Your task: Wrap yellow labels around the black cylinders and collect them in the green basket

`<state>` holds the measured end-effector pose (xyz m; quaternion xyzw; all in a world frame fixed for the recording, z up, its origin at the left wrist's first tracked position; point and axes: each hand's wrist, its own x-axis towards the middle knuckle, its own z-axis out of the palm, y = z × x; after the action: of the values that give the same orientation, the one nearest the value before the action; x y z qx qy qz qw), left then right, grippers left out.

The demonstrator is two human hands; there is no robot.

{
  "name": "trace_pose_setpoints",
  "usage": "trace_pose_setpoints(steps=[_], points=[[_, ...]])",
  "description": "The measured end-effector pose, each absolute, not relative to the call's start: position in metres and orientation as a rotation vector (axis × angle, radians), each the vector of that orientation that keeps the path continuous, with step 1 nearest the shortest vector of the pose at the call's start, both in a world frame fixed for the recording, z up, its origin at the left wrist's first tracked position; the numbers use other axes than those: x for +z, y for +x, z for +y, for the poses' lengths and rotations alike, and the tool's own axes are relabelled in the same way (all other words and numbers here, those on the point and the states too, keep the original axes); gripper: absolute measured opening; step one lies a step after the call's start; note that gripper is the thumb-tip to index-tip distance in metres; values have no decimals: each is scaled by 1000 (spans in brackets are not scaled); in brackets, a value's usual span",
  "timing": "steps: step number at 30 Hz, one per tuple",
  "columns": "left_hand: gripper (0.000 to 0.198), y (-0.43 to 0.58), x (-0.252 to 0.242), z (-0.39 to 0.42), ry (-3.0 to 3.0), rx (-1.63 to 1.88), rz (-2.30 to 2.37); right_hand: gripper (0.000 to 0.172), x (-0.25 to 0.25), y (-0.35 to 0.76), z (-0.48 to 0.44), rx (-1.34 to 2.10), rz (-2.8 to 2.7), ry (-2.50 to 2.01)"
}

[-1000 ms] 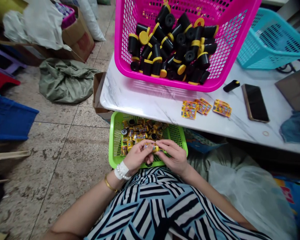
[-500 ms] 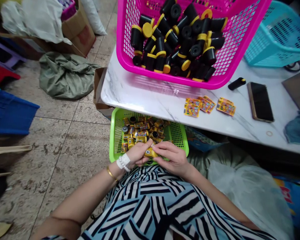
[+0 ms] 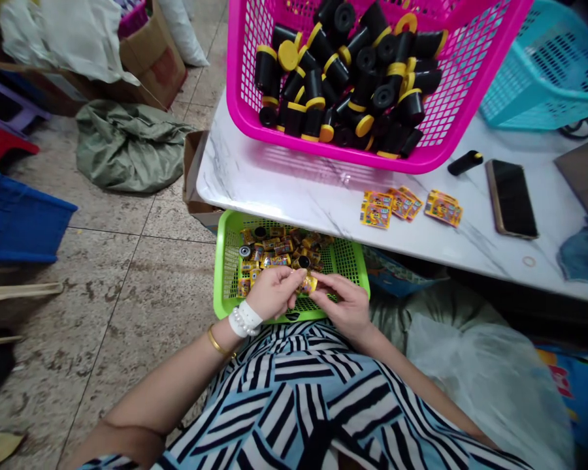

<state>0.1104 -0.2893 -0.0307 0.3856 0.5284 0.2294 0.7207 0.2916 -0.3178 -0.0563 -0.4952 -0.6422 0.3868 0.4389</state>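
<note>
Above the near edge of the green basket (image 3: 219, 287), my left hand (image 3: 273, 292) and my right hand (image 3: 343, 301) meet, both closed. Between their fingertips is a small yellow printed label (image 3: 308, 282). My left thumb lies along its left side, and my right thumb and fingers pinch its right end. Whether a canister sits behind the label is hidden by my fingers. In the green basket lie several small black canisters (image 3: 283, 246) wrapped in the same yellow printing. More loose yellow labels (image 3: 376, 212) lie in small piles on the marble-patterned table (image 3: 294, 196).
A pink basket (image 3: 343, 153) on the table holds many black canisters with yellow lids (image 3: 313, 88). To its right are a turquoise basket (image 3: 519, 114), a single black canister (image 3: 464, 163) and a phone (image 3: 512, 199). A blue crate (image 3: 24, 219) stands on the floor at left.
Both hands have shifted slightly up and to the right with the yellow piece. It is turned, and its printed face shows more between the fingertips.
</note>
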Motion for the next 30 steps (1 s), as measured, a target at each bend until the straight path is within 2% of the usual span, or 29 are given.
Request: trace_pose_setpoints(steps=[2, 6, 8, 11, 14, 19, 21, 30], points=[[55, 113, -34, -288, 749, 445, 1140, 26, -60, 293, -317, 1089, -1564, -1249], [65, 117, -40, -287, 692, 413, 1151, 43, -63, 293, -314, 1308, -1502, -1178], [67, 116, -43, -286, 705, 408, 1129, 45, -61, 292, -314, 1345, -1492, -1144], [58, 110, -46, -285, 690, 498, 1032, 38, -56, 292, -312, 1462, -1340, -1126], [47, 104, -46, -284, 618, 630, 921, 41, -56, 294, -310, 1650, -1103, -1087], [40, 107, -43, -285, 573, 551, 798, 42, -63, 297, -310, 1868, -918, -981], [40, 112, -40, -286, 557, 563, 794, 38, -64, 295, -314, 1865, -877, -967], [44, 121, -37, -287, 551, 624, 878, 37, -56, 293, -318, 1754, -1012, -1079]])
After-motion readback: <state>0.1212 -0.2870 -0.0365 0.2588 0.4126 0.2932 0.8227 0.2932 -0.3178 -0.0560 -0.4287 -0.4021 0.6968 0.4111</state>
